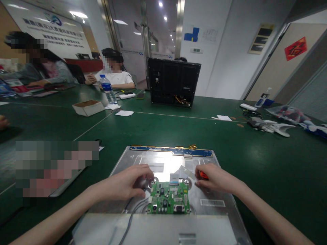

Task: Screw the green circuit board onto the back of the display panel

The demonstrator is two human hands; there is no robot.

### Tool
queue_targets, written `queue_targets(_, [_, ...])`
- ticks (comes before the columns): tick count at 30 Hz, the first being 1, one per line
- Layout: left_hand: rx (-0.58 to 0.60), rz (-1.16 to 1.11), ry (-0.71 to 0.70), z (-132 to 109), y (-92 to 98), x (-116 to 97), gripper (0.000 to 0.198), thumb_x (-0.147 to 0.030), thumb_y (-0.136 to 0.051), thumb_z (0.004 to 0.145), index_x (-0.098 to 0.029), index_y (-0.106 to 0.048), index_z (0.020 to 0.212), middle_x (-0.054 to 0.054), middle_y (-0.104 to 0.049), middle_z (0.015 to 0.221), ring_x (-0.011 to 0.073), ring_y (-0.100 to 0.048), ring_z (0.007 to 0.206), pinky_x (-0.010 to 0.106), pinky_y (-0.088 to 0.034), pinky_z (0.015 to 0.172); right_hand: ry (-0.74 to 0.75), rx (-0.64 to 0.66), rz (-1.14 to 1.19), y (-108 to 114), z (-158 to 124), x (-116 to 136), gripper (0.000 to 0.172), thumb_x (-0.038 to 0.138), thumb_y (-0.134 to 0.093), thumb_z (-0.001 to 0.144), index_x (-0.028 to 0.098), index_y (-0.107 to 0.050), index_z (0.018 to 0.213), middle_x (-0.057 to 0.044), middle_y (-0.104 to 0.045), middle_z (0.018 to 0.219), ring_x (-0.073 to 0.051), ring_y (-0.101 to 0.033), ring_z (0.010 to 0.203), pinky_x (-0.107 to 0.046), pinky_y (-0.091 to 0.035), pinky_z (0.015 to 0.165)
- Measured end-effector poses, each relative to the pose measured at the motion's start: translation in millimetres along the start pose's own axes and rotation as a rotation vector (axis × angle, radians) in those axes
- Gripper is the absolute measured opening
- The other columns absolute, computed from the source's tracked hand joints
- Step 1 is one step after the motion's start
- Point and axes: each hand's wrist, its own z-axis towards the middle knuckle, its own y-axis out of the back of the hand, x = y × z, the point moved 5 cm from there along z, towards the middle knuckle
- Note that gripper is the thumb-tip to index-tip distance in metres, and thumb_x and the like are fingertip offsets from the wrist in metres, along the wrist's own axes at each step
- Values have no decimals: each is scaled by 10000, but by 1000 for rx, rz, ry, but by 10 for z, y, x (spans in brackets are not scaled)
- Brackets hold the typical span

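A flat silver metal display panel (212,190) lies back-up in front of me. On it sits a green circuit board (168,197), with a white ribbon cable (174,178) at its top edge and a grey cable (133,214) running from its left side. My left hand (127,182) is at the board's upper left corner, fingers bent, thumb apart from them. To the right of the board, my right hand (212,178) is closed around an orange-red handle (203,175); the rest of that tool is hidden. A blue circuit strip (171,150) runs along the panel's far edge.
A black monitor housing (175,81) stands across the green table (158,131). A small open box (88,108), a water bottle (107,89) and papers lie at left. Cables, a white glove (277,127) and plastic bags are at right. Several people sit around the table.
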Motion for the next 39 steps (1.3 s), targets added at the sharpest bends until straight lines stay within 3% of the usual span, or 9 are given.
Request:
queue_targets(7, [-23,-42,11,-8,-42,54,106,-238,-640,802,-190,-610,892,16,-609,905,176,-550,794,271,-423,698,71,4,-18,19,17,92,104,222,-547,888,182,-637,924,-35,-687,889,-168,-611,802,-265,-414,705])
queue_targets(10, [-21,-35,-44,0,-60,69,58,-245,-626,834,-193,-616,855,12,-609,897,172,-551,802,271,-420,709,76,19,-45,3,40,100,113,280,-594,877,195,-640,935,-32,-686,876,-178,-612,793,-264,-401,672])
queue_targets(16, [-23,-46,-140,-8,-93,92,118,-239,-584,875,-180,-611,776,21,-606,883,179,-569,843,272,-441,743,76,31,-117,-65,88,131,115,255,-525,918,202,-626,931,-46,-692,878,-193,-619,806,-265,-364,647])
queue_targets(21, [-58,-80,-172,-51,-68,83,106,-214,-570,883,-180,-614,792,19,-605,868,166,-578,808,264,-453,729,29,24,-199,-110,64,172,129,222,-467,921,172,-584,896,-75,-684,873,-199,-629,785,-272,-347,622])
queue_targets(31, [-155,-36,-224,-175,-128,136,127,-152,-487,909,-185,-595,851,27,-601,890,169,-560,818,252,-444,704,-77,9,-337,-255,56,156,194,171,-382,944,138,-564,1004,-135,-677,982,-247,-669,790,-307,-382,607])
queue_targets(39, [-178,-14,-231,-229,-224,227,183,-129,-392,938,-183,-560,889,39,-588,908,163,-547,808,246,-431,710,-52,14,-317,-130,3,188,129,161,-449,890,144,-568,938,-91,-677,905,-212,-650,777,-279,-359,602])
